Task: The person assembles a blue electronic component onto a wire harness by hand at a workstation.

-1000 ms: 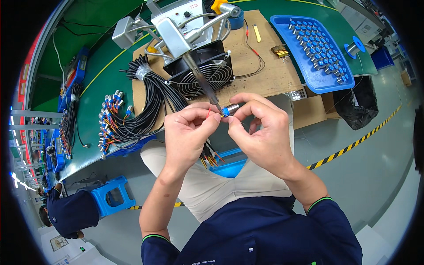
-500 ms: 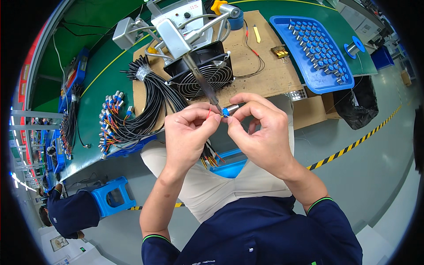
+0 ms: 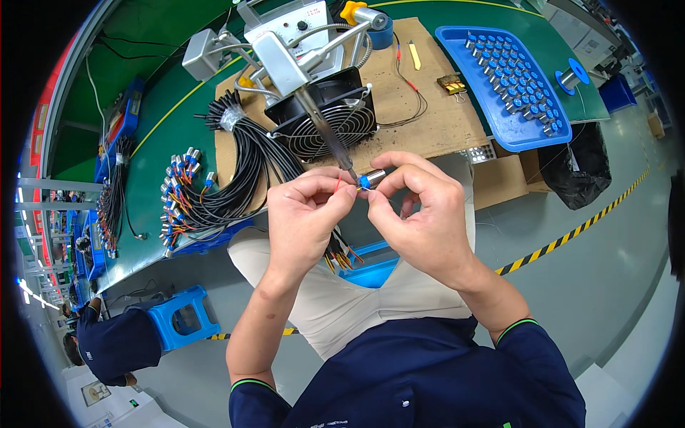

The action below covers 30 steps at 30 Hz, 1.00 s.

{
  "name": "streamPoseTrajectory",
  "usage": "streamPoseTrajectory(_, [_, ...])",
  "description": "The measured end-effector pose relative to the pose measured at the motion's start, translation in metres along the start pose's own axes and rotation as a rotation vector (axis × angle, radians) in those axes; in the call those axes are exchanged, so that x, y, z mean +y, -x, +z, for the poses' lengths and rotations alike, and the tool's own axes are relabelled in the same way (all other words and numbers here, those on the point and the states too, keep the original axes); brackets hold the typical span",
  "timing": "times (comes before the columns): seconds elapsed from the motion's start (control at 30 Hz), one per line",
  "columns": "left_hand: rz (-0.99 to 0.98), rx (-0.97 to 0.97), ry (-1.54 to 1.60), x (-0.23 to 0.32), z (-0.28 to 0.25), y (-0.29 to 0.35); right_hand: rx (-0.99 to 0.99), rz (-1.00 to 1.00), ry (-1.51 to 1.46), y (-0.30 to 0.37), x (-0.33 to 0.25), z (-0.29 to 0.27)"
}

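Observation:
My left hand pinches the thin coloured wires of a cable, a red one standing up from the fingertips. Close against it, my right hand grips a small metal cylindrical connector with a blue end facing the wires. A fine pale strand shows at the right thumb and forefinger; its kind is too small to tell. The soldering iron slants down from its stand, its tip at the connector's blue end. Fingers partly hide the joint between wire and connector.
Behind the iron stands a black fan on cardboard. Black cables with finished connectors lie left. A blue tray of connectors and a wire spool sit right. A co-worker is at lower left.
The connector has tilted slightly, showing more of its metal barrel beside the right fingers. Both hands otherwise stay in place at the iron's tip.

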<state>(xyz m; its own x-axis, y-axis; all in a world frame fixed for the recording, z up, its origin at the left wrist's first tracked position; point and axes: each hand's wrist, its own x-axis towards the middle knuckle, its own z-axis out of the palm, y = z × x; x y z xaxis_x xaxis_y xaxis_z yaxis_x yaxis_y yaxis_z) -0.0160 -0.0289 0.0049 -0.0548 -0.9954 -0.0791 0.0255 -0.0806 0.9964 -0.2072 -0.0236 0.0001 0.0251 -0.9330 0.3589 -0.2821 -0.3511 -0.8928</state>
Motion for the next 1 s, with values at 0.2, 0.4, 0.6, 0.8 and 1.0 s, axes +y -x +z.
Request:
streamPoseTrajectory(0.2, [-0.031, -0.008, -0.027, -0.005, 0.001, 0.001, -0.010, 0.040, -0.008, 0.004, 0.002, 0.000])
streamPoseTrajectory(0.4, [-0.026, -0.002, -0.011, -0.010, 0.001, 0.002, -0.038, 0.076, -0.029, 0.007, 0.004, -0.001])
streamPoseTrajectory(0.6, [-0.030, -0.008, -0.002, -0.015, 0.002, 0.002, -0.062, 0.176, -0.246, 0.008, 0.012, 0.000])
streamPoseTrajectory(0.8, [-0.116, -0.120, 0.067, -0.010, -0.005, 0.000, -0.072, 0.243, -0.309, 0.010, 0.016, 0.000])
streamPoseTrajectory(1.0, [-0.119, -0.165, 0.064, -0.014, -0.012, -0.002, -0.071, 0.227, -0.278, 0.009, 0.014, -0.001])
